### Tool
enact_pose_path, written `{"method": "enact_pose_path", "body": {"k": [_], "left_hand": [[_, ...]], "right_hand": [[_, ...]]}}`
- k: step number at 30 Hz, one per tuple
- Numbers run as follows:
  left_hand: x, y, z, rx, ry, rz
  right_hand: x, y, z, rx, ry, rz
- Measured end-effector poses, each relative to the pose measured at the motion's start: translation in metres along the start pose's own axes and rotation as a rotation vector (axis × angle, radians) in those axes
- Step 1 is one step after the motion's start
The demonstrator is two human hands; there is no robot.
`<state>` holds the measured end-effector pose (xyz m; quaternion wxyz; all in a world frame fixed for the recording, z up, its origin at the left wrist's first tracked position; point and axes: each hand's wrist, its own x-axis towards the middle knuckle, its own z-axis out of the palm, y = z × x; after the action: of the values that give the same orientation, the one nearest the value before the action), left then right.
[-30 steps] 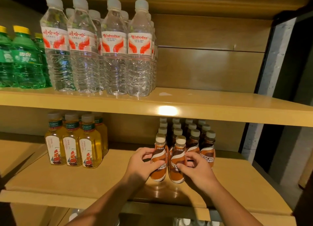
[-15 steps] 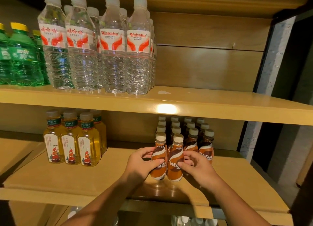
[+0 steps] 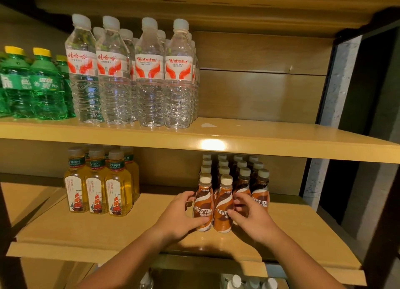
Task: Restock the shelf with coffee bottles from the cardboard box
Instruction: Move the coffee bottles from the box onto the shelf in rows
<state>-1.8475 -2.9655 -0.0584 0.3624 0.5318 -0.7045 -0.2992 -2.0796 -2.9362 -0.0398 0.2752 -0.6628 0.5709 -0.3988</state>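
Lower shelf (image 3: pixel 108 234), centre of frame:
- Left coffee bottle (image 3: pixel 202 204): upright near the front edge, left hand (image 3: pixel 179 217) gripping it, fingers curled round its side.
- Right coffee bottle (image 3: pixel 224 208): upright, touching the first. Right hand (image 3: pixel 251 221) holds it, thumb on the label, fingers curled behind and blurred.
- Coffee rows (image 3: pixel 242 174): four columns packed directly behind, blocking the way back.
- Tea bottles (image 3: pixel 97 193): centre left, well apart.

Upper shelf (image 3: pixel 259 141):
- Water bottles (image 3: pixel 149 78), with green bottles (image 3: pixel 43 85) at upper left.
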Motion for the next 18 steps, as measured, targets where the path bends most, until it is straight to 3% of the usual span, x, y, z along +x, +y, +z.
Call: {"method": "enact_pose_path", "body": {"k": [4, 10, 18], "left_hand": [[-0.022, 0.016, -0.011, 0.405, 0.0, 0.121], [-0.053, 0.017, -0.03, 0.758, -0.076, 0.153], [-0.116, 0.015, -0.075, 0.907, -0.071, 0.276]], "right_hand": [[-0.014, -0.008, -0.002, -0.189, 0.042, -0.07], [-0.054, -0.029, 0.007, -0.509, 0.07, -0.145], [-0.109, -0.066, 0.039, -0.912, 0.104, -0.027]]}}
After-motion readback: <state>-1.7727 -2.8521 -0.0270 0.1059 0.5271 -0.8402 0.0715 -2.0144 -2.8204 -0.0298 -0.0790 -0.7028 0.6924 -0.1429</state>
